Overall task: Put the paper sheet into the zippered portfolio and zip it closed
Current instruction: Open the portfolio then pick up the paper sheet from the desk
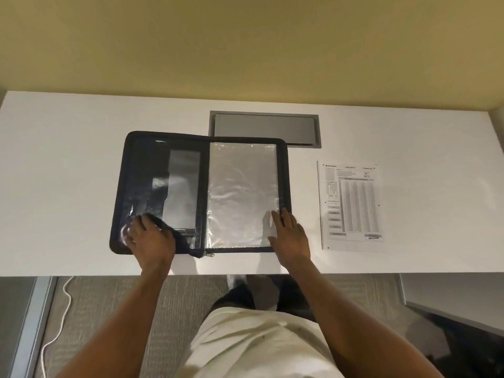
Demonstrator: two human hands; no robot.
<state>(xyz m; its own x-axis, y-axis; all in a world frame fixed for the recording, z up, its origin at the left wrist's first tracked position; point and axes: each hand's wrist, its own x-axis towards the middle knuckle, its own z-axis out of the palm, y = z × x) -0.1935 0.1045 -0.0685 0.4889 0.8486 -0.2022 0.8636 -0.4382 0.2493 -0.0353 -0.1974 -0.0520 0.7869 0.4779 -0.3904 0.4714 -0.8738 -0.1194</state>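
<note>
Paper sheet [352, 207] lay flat on the white tabletop [68, 165], well right of the open portfolio [200, 193], long axis running away from us. Our right hand [289, 236] was nearer it, fingers [283, 216] spread flat on the crinkly clear sleeve, gripping nothing. Left hand [148, 236] pressed open-palmed on the glossy dark left flap, gripping nothing either. Zipper pull [207, 253] sat at the near spine. Sheet thin, printed, limp.

Left hand [148, 238] flat, fingers spread, right hand [289, 236] flat, both arms extended forward
</note>
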